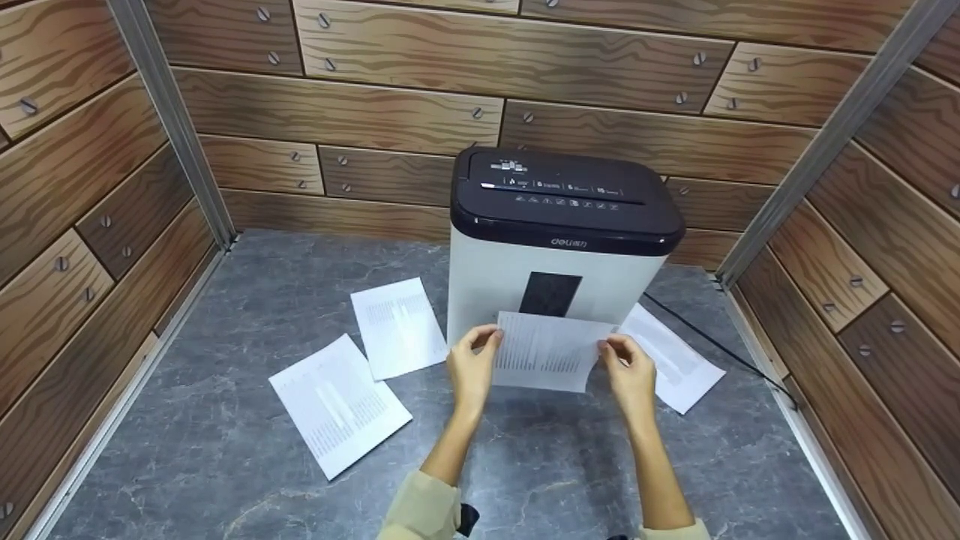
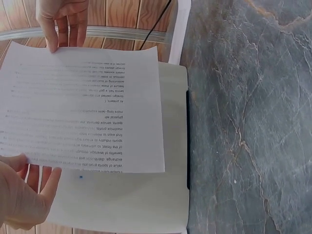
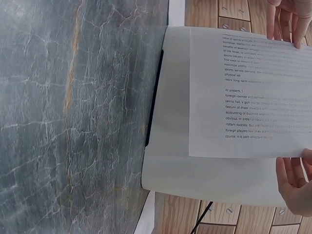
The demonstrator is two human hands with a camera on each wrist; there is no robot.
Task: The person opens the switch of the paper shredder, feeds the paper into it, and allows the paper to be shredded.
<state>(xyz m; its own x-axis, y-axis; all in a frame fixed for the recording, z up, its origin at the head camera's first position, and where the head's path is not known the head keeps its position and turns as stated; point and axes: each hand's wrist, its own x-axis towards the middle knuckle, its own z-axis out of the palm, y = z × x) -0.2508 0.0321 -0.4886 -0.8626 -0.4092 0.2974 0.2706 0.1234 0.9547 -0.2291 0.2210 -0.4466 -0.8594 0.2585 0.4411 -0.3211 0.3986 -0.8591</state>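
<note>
My left hand [image 1: 471,367] and my right hand [image 1: 630,369] pinch opposite short edges of one printed sheet [image 1: 550,358], thumb against fingers; neither hand spreads wide, and the paper is all they hold. The sheet stretches between them, probably gripped at both ends so that it stays flat instead of drooping. It tilts a little, and the light touch looks chosen to avoid creasing it.

Just beyond my hands stands a pale paper shredder [image 1: 491,277] with a dark lid [image 1: 570,187]. Its front, with a black window [image 1: 551,291], faces me, which likely puts the lid's slot within reach. Whether the sheet touches the front, I cannot tell.

To the left of my left hand lie two more printed pages: a farther one [image 1: 397,330] and a nearer one [image 1: 341,412], meeting at their edges, perhaps set aside there to leave room between my arms. Another page [image 1: 675,364] lies behind and to the right of my right hand, partly hidden. Past it, a black cable [image 1: 709,341] runs off rightward, out of my hands' way.
</note>
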